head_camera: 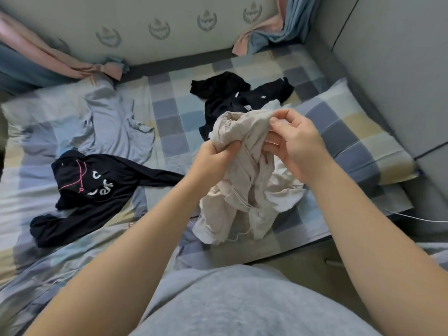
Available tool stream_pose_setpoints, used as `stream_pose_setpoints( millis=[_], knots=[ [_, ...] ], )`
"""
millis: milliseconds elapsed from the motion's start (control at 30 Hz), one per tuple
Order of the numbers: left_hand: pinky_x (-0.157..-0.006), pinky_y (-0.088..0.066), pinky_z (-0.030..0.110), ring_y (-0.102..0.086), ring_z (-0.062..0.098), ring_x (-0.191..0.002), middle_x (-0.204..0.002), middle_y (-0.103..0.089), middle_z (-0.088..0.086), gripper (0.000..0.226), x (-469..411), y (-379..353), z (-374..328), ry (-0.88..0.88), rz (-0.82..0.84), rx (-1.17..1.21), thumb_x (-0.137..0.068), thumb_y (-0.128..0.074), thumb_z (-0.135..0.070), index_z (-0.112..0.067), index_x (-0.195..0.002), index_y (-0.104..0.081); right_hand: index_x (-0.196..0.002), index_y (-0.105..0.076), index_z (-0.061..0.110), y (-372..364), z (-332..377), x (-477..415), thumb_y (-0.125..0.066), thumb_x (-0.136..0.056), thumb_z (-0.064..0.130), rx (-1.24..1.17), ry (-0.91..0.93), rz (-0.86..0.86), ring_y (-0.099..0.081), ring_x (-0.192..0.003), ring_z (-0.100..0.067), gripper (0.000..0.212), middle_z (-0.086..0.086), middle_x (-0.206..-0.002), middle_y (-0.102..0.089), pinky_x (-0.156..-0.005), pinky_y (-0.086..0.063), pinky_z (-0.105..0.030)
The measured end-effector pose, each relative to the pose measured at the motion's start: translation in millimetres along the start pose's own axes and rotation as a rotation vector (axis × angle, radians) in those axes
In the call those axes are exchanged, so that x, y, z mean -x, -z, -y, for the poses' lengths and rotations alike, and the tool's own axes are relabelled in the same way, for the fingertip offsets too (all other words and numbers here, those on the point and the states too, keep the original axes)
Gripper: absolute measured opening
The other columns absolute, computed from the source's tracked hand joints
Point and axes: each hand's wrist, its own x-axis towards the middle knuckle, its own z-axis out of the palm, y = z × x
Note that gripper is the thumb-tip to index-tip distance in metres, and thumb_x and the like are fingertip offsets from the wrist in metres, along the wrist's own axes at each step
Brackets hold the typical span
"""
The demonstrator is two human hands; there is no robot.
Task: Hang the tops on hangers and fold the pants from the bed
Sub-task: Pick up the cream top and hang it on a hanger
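A crumpled beige garment (238, 190) with drawstrings hangs above the bed, held up by both hands. My left hand (213, 158) grips a bunch of its fabric from the left. My right hand (293, 144) pinches its upper edge between thumb and fingers. A black long-sleeved top (97, 187) with white letters and pink stitching lies spread at the left. A light blue garment (109, 124) lies flat behind it. Black clothes (232, 98) lie in a heap at the back, partly hidden by the beige garment.
The bed has a checked blue, grey and cream sheet (174, 122) and a matching pillow (358, 139) at the right. Pink and blue curtains (271, 32) hang in the back corners. A grey wardrobe (400, 69) stands right. A white cable (417, 218) trails off the bed's right edge.
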Motion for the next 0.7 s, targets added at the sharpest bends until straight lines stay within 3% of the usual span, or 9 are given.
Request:
stream_pose_setpoints(
  millis=[100,200,267,333,367,433,467,600,700],
  knots=[
    [-0.096,-0.056,0.049,-0.069,0.022,-0.107,-0.107,-0.074,0.002,0.013,16.7,23.1,-27.3,-0.028,-0.068,0.067,-0.097,-0.063,-0.024,-0.024,-0.107,-0.072,-0.109,-0.06,0.021,-0.3,-4.1,18.4,-0.059,-0.096,0.027,0.067,0.086,-0.021,-0.067,-0.112,-0.018,0.015,-0.006,-0.123,-0.069,-0.092,-0.053,-0.034],
    [-0.09,-0.057,0.044,-0.069,0.028,-0.108,-0.111,-0.073,0.009,0.029,37.6,48.4,-50.1,-0.044,-0.053,0.198,-0.098,-0.062,-0.025,-0.01,-0.122,-0.066,-0.145,-0.039,0.039,-11.8,-29.4,44.4,-0.073,-0.081,0.052,0.224,-0.037,0.075,-0.044,-0.135,-0.006,0.074,0.011,-0.153,-0.042,-0.103,-0.042,-0.03],
    [-0.081,-0.058,0.039,-0.07,0.028,-0.103,-0.111,-0.071,0.012,0.033,52.3,62.1,-62.6,-0.043,-0.046,0.275,-0.1,-0.062,-0.022,-0.005,-0.128,-0.061,-0.151,-0.027,0.046,-29.7,-50.3,60.8,-0.08,-0.078,0.05,0.297,-0.162,0.153,-0.043,-0.132,-0.001,0.09,0.019,-0.15,-0.035,-0.089,-0.05,-0.02],
    [-0.076,-0.058,0.038,-0.072,0.027,-0.098,-0.11,-0.071,0.015,0.036,64.6,73.4,-71.8,-0.04,-0.061,0.316,-0.1,-0.062,-0.021,-0.004,-0.13,-0.058,-0.141,-0.048,0.029,-45.4,-74.0,69.4,-0.081,-0.083,0.034,0.365,-0.235,0.182,-0.066,-0.11,-0.005,0.067,0.005,-0.137,-0.059,-0.071,-0.058,-0.02],
    [-0.075,-0.058,0.038,-0.072,0.027,-0.097,-0.111,-0.071,0.016,0.037,70.2,80.6,-74.5,-0.039,-0.067,0.323,-0.1,-0.062,-0.021,-0.003,-0.131,-0.057,-0.128,-0.061,0.021,-52.4,-83.8,71.2,-0.079,-0.085,0.025,0.417,-0.243,0.171,-0.071,-0.099,-0.012,0.047,-0.004,-0.122,-0.07,-0.073,-0.061,-0.028],
    [-0.076,-0.059,0.039,-0.071,0.028,-0.098,-0.113,-0.07,0.018,0.037,81.0,98.0,-76.4,-0.048,-0.092,0.317,-0.1,-0.062,-0.02,-0.003,-0.132,-0.056,-0.102,-0.073,0.009,-63.9,-97.7,74.1,-0.072,-0.089,0.012,0.519,-0.206,0.116,-0.068,-0.086,-0.022,0.013,-0.012,-0.097,-0.073,-0.08,-0.056,-0.042],
    [-0.076,-0.059,0.038,-0.071,0.027,-0.098,-0.112,-0.071,0.017,0.036,85.7,106.9,-76.3,-0.051,-0.115,0.317,-0.1,-0.061,-0.019,-0.003,-0.132,-0.057,-0.093,-0.073,0.007,-66.5,-99.9,75.4,-0.066,-0.092,0.008,0.548,-0.184,0.084,-0.061,-0.082,-0.022,0.007,-0.013,-0.088,-0.069,-0.075,-0.052,-0.041],
    [-0.073,-0.061,0.039,-0.072,0.027,-0.091,-0.102,-0.072,0.012,0.029,96.5,137.2,-65.2,-0.001,-0.244,0.233,-0.101,-0.059,-0.017,-0.002,-0.127,-0.061,-0.081,-0.068,0.009,-65.5,-76.4,74.5,-0.056,-0.097,0.009,0.58,-0.105,-0.015,-0.053,-0.071,-0.016,0.02,-0.001,-0.072,-0.063,-0.066,-0.042,-0.028],
    [-0.054,-0.052,0.023,-0.067,0.016,-0.072,-0.092,-0.07,0.007,0.037,105.4,143.8,-56.6,0.2,-0.263,-0.151,-0.099,-0.063,-0.029,-0.004,-0.125,-0.063,-0.076,-0.063,0.02,-67.4,-37.6,72.7,-0.058,-0.099,0.015,0.464,-0.08,-0.038,-0.055,-0.06,-0.012,0.024,0.006,-0.062,-0.062,-0.052,-0.043,-0.022]
  ],
)
